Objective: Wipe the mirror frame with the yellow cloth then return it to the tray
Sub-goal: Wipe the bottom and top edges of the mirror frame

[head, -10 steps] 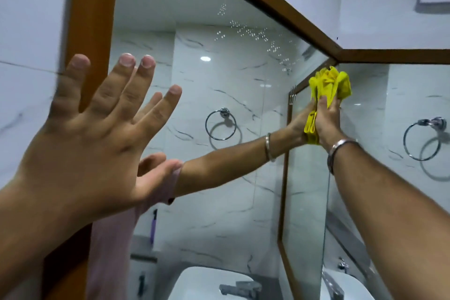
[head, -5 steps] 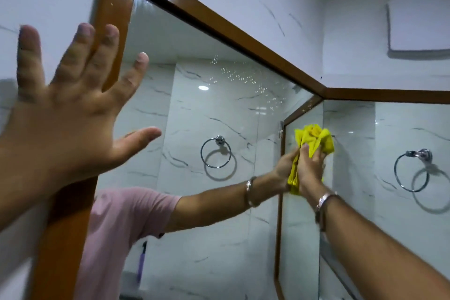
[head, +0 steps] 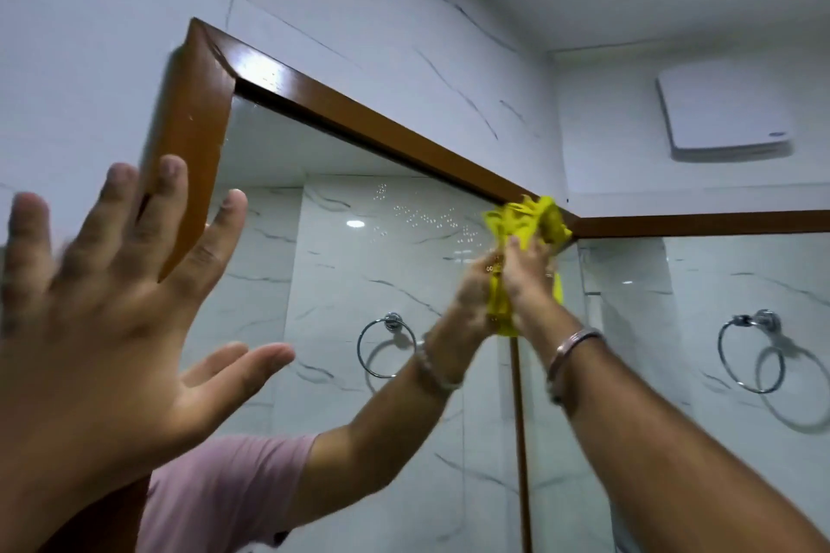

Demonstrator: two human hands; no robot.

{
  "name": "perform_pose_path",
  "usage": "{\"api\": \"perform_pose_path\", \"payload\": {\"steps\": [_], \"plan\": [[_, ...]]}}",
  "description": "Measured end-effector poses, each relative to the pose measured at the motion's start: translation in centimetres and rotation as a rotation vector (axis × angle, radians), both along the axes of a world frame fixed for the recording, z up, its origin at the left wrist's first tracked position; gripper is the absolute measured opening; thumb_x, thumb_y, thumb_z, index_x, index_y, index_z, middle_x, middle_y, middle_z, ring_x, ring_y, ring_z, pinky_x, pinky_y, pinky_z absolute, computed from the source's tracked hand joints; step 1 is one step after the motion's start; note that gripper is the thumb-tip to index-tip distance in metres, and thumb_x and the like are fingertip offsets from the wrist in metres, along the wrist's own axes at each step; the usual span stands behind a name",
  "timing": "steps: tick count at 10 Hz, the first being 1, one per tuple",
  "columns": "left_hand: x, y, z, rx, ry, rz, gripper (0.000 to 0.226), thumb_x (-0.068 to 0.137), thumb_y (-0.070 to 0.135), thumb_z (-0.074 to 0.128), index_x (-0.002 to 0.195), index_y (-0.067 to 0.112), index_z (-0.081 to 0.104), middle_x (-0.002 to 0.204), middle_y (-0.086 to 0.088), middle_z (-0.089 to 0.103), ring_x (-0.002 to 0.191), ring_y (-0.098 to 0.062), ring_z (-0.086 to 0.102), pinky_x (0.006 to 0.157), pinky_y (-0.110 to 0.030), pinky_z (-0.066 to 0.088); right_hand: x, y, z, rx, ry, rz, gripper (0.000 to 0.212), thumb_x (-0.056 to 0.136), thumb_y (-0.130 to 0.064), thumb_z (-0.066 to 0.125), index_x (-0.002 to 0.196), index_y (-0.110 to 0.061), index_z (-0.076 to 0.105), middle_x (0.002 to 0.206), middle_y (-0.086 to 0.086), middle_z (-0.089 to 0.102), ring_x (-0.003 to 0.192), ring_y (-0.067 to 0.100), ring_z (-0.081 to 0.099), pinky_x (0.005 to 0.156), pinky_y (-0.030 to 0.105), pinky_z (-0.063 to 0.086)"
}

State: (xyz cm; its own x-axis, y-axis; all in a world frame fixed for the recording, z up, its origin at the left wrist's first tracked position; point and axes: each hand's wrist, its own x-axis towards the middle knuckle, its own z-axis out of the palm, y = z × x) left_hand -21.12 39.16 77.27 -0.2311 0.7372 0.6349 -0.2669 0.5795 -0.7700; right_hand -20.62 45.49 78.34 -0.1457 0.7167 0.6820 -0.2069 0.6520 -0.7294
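- Yellow cloth [head: 525, 229]: one, bunched against the mirror frame [head: 359, 121] at its far top corner.
- Right hand [head: 530, 278] clutches it, seemingly pressing.
- Left hand [head: 112, 305] spread, empty.
- Two towel rings [head: 750, 350].

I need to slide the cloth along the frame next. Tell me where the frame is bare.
Bare: the top rail between the left hand and the cloth. Crowded: the right corner, under cloth and right hand; the left rail behind spread fingers.
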Motion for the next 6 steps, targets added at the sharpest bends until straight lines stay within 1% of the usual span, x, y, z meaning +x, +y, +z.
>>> {"api": "perform_pose_path", "payload": {"steps": [1, 2, 3, 4, 5, 6], "plan": [[0.8, -21.6, -9.6, 0.398, -0.335, -0.748, 0.103, 0.083, 0.068, 0.061, 0.162, 0.020, 0.018, 0.170, -0.013, 0.011, 0.156, -0.037, 0.003, 0.120, -0.066, 0.016, 1.1, -9.9, -1.1, 0.242, -0.091, 0.068, 0.062, 0.099, -0.048, 0.029, 0.153, -0.028, 0.006, 0.163, 0.010, 0.007, 0.150, 0.030, 0.004, 0.121, 0.044, 0.000], [0.9, -33.8, -9.7, 0.641, -0.057, -0.878, 0.111, 0.074, 0.085, 0.041, 0.163, 0.023, 0.019, 0.170, -0.014, 0.008, 0.156, -0.038, 0.006, 0.112, -0.077, 0.019, 0.9, -17.3, -2.9, 0.445, -0.086, 0.087, 0.067, 0.095, -0.053, 0.029, 0.152, -0.028, 0.005, 0.162, 0.010, 0.009, 0.150, 0.031, -0.005, 0.119, 0.046, -0.006], [2.6, -33.0, -9.1, 0.602, -0.216, -0.830, 0.100, 0.084, 0.082, 0.027, 0.164, 0.026, 0.010, 0.171, -0.013, 0.003, 0.157, -0.036, 0.003, 0.112, -0.077, 0.019, 1.4, -15.9, -2.3, 0.485, 0.026, 0.054, 0.062, 0.096, -0.050, 0.031, 0.150, -0.024, 0.017, 0.158, 0.009, 0.024, 0.149, 0.031, 0.008, 0.120, 0.047, 0.005], [2.0, -33.5, -9.9, 0.636, -0.199, -0.789, 0.092, 0.089, 0.079, 0.022, 0.164, 0.028, 0.007, 0.171, -0.009, 0.002, 0.157, -0.033, 0.002, 0.114, -0.075, 0.017, 1.5, -7.9, -1.6, 0.305, 0.092, 0.036, 0.052, 0.098, -0.040, 0.039, 0.147, -0.023, 0.031, 0.152, 0.011, 0.038, 0.140, 0.032, 0.033, 0.116, 0.047, 0.027], [1.2, -34.3, -10.3, 0.624, -0.130, -0.757, 0.086, 0.092, 0.073, 0.021, 0.164, 0.026, 0.013, 0.171, -0.009, 0.005, 0.157, -0.033, 0.007, 0.117, -0.073, 0.009, 1.7, 1.2, -0.3, -0.019, 0.024, 0.046, 0.057, 0.096, -0.045, 0.037, 0.145, -0.016, 0.035, 0.151, 0.015, 0.037, 0.133, 0.041, 0.040, 0.111, 0.049, 0.034], [1.6, -34.1, -10.1, 0.597, -0.090, -0.767, 0.084, 0.093, 0.070, 0.021, 0.164, 0.024, 0.015, 0.171, -0.011, 0.007, 0.156, -0.034, 0.010, 0.119, -0.070, 0.006, 1.2, 5.8, 0.5, -0.160, -0.043, 0.061, 0.064, 0.094, -0.048, 0.030, 0.146, -0.010, 0.032, 0.156, 0.016, 0.027, 0.136, 0.042, 0.035, 0.115, 0.050, 0.029]]}}
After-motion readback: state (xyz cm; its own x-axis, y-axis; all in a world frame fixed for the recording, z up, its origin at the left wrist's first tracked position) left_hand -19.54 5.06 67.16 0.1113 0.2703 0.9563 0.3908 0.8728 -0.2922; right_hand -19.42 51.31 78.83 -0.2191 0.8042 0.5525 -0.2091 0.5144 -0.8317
